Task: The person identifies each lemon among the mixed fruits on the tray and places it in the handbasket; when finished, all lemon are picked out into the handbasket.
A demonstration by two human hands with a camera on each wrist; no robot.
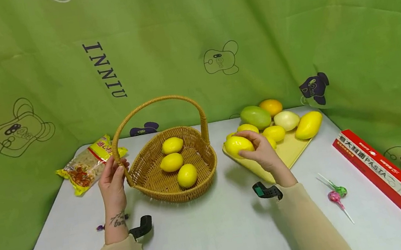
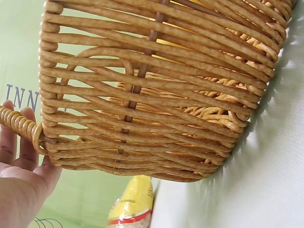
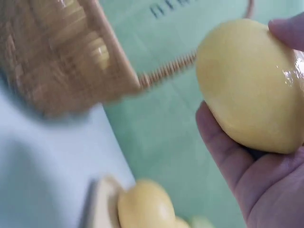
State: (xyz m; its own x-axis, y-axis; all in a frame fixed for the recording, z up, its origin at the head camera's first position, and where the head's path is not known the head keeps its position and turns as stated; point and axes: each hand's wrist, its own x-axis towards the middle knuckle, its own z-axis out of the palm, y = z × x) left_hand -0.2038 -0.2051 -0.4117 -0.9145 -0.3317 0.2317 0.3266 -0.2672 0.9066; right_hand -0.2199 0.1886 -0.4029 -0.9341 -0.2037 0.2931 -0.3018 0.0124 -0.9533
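My left hand (image 1: 113,183) holds the lower left end of the arched handle (image 1: 116,142) on a wicker basket (image 1: 172,197); the left wrist view shows the fingers behind the handle at the basket's rim. Inside the basket lie three lemons (image 1: 172,162). A yellow lemon (image 3: 251,88) sits between the thumb and fingers of my right hand (image 1: 263,154), raised over the near left side of a yellow tray (image 1: 291,155). More lemons (image 1: 274,133) rest on that tray, with a green mango-like fruit (image 1: 255,117), an orange fruit (image 1: 271,107), a pale round fruit (image 1: 287,120) and a yellow mango (image 1: 308,125).
Behind my left hand lies a yellow-and-clear food bag (image 1: 87,163). Two lollipops, one green (image 1: 340,190) and one pink (image 1: 334,196), are on the white table (image 1: 217,239) at the right. A long red pasta box (image 1: 391,178) lies along the right edge. Green cloth hangs around the table.
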